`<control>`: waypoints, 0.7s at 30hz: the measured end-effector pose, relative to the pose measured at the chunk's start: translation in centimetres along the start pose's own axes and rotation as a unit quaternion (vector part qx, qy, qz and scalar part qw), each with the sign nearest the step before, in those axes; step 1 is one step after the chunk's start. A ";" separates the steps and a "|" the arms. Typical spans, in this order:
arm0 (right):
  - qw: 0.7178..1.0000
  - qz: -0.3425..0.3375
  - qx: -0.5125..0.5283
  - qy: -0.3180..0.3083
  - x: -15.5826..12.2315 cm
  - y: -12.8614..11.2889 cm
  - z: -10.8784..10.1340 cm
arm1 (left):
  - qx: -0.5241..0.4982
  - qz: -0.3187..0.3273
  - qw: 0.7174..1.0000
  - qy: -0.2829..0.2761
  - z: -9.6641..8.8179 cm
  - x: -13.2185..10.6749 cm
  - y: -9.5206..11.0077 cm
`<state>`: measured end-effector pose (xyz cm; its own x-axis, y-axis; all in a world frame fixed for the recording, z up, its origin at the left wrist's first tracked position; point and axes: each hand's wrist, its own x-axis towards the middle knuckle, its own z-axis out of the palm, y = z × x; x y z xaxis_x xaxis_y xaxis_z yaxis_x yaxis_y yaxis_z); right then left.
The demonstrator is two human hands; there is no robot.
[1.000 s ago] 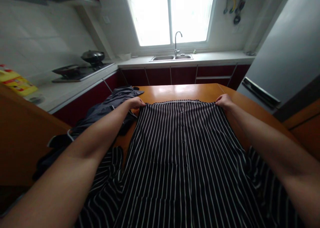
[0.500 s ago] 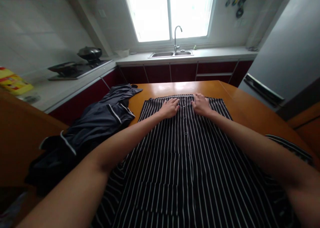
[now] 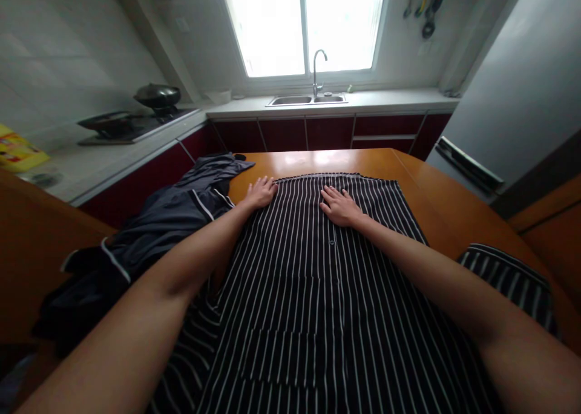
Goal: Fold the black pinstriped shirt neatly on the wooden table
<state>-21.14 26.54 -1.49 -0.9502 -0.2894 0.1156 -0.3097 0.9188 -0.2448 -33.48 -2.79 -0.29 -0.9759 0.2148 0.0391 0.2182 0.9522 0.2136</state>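
Right fingers (image 3: 330,194) atop striped shirt (image 3: 290,287).

The shirt (image 3: 281,269) lies on the table (image 3: 440,202), right of other clothes (image 3: 167,217).

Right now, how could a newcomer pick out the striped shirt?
Find the wooden table, nearer than the sink. On it, the black button-up shirt lies spread out. Thin white stripes distinguish it from the crumpled dark grey garment at its left.

The left hand (image 3: 262,192) and right hand (image 3: 339,207) are bare, with slim wrists (image 3: 247,206) and broader, uncovered forearms (image 3: 211,246).
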 end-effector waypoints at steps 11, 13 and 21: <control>1.000 -0.002 -0.004 0.008 -0.1 0.0 0.2 | -0.080 -0.133 0.988 -0.010 -4.4 0.0 -1.9; 1.000 -0.001 -0.005 0.011 -0.1 0.0 0.3 | -0.062 -0.128 0.990 0.011 -4.4 -0.6 -1.5; 1.000 0.004 -0.011 0.025 0.0 0.0 0.5 | 0.028 0.128 0.990 0.055 1.2 -7.3 5.5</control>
<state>-21.14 26.42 -1.99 -0.9495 -0.2689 0.1618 -0.3007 0.9269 -0.2244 -25.18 1.17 -0.60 -0.8829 0.4286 0.1921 0.4557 0.8807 0.1295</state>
